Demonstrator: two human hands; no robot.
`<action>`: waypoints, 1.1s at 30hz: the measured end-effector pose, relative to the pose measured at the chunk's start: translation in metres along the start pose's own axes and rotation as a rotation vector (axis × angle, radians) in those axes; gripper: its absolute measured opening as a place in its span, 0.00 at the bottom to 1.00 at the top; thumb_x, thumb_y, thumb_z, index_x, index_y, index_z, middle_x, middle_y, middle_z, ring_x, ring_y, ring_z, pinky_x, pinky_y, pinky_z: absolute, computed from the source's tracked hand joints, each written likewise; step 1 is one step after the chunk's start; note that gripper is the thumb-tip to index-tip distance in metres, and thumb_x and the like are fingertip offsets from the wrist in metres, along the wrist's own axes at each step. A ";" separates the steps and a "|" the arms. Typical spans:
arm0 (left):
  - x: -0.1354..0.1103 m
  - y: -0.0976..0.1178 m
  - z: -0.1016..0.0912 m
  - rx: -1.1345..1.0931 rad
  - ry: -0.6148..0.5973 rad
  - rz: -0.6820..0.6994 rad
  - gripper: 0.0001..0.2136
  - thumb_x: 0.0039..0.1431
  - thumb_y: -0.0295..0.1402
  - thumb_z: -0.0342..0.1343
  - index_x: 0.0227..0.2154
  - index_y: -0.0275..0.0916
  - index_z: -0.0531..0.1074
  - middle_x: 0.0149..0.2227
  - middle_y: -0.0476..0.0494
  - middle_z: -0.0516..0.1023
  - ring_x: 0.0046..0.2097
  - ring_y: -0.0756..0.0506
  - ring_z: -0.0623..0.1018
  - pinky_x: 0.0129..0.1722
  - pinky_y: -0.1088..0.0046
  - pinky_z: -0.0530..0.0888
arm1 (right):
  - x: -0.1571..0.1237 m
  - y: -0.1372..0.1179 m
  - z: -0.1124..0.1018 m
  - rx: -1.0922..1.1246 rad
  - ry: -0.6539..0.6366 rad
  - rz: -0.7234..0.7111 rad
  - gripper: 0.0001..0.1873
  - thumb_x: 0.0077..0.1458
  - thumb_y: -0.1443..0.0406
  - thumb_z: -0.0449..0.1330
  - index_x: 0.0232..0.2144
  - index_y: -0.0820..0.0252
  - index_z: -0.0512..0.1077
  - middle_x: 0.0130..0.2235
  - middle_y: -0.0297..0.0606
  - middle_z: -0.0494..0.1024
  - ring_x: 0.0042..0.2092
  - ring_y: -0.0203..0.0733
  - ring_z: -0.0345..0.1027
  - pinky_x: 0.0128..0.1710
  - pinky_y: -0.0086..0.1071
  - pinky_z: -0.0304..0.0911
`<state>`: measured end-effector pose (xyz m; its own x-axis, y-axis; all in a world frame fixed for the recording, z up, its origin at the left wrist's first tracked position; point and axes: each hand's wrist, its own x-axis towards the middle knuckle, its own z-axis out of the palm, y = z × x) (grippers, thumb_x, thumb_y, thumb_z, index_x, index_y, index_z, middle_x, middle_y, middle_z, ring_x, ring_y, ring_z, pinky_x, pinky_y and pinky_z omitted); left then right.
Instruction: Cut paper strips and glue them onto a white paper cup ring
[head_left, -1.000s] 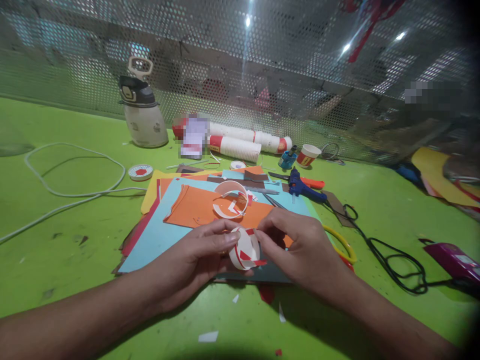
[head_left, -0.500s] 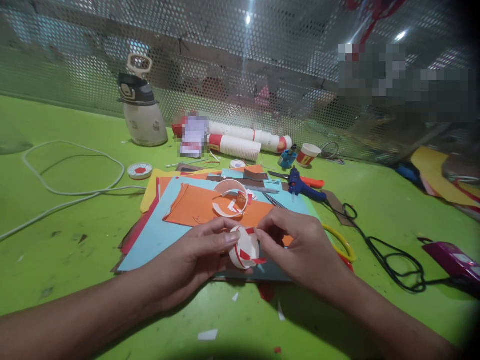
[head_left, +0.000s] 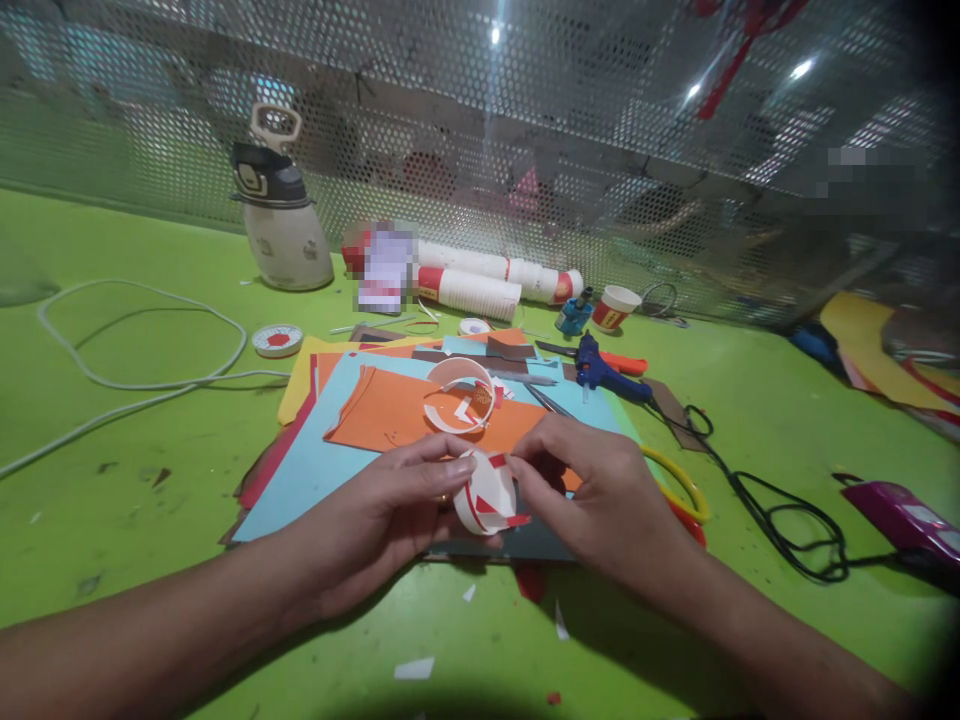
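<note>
Between my hands is a cut-down paper cup (head_left: pixel 475 508), white with red strips around its rim and inside. My left hand (head_left: pixel 405 500) grips it from the left, thumb at the upper edge and fingers behind and beneath. My right hand (head_left: pixel 581 490) pinches a red paper strip (head_left: pixel 498 461) at the cup's upper right edge. A second red strip end (head_left: pixel 517 520) sticks out lower right. Just beyond lies a curved white paper ring (head_left: pixel 487 400) on an orange sheet (head_left: pixel 367 415), over a light blue sheet (head_left: pixel 300 495).
A blue glue gun (head_left: pixel 607 375), its black cord (head_left: pixel 780 540), and scissors with yellow handles (head_left: pixel 694 490) lie at the right. Behind are stacked paper cups (head_left: pixel 476 292), a single cup (head_left: pixel 615 308), a blue bottle (head_left: pixel 574 317) and a water bottle (head_left: pixel 285 240). White paper scraps (head_left: pixel 414 668) lie in front.
The cup has shifted very slightly left in the view along with its surroundings. Both hands keep nearly the same hold on the cup and strip.
</note>
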<state>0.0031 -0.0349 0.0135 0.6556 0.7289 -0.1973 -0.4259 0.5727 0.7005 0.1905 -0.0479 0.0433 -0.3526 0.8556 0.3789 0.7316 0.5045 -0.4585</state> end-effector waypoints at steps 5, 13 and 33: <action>0.000 0.001 0.000 0.018 0.006 -0.008 0.03 0.58 0.28 0.55 0.33 0.35 0.73 0.34 0.43 0.73 0.35 0.48 0.74 0.39 0.68 0.76 | 0.000 0.000 0.000 -0.001 -0.011 -0.008 0.08 0.54 0.73 0.55 0.25 0.64 0.70 0.24 0.34 0.70 0.26 0.34 0.59 0.26 0.30 0.54; 0.001 -0.001 -0.002 0.007 0.003 -0.002 0.03 0.57 0.28 0.55 0.33 0.34 0.73 0.34 0.42 0.73 0.36 0.47 0.74 0.38 0.67 0.76 | 0.001 -0.001 0.000 0.004 -0.014 0.003 0.08 0.55 0.73 0.55 0.24 0.64 0.69 0.24 0.34 0.69 0.26 0.35 0.59 0.26 0.30 0.55; 0.001 -0.002 -0.002 -0.004 -0.014 0.003 0.03 0.56 0.27 0.56 0.33 0.33 0.72 0.34 0.41 0.74 0.35 0.46 0.75 0.37 0.67 0.76 | 0.002 -0.003 -0.002 0.058 -0.045 0.135 0.04 0.53 0.69 0.58 0.26 0.63 0.71 0.24 0.34 0.70 0.25 0.35 0.61 0.25 0.30 0.57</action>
<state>0.0031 -0.0342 0.0106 0.6630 0.7254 -0.1854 -0.4302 0.5717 0.6986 0.1887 -0.0481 0.0466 -0.2797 0.9199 0.2749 0.7397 0.3890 -0.5490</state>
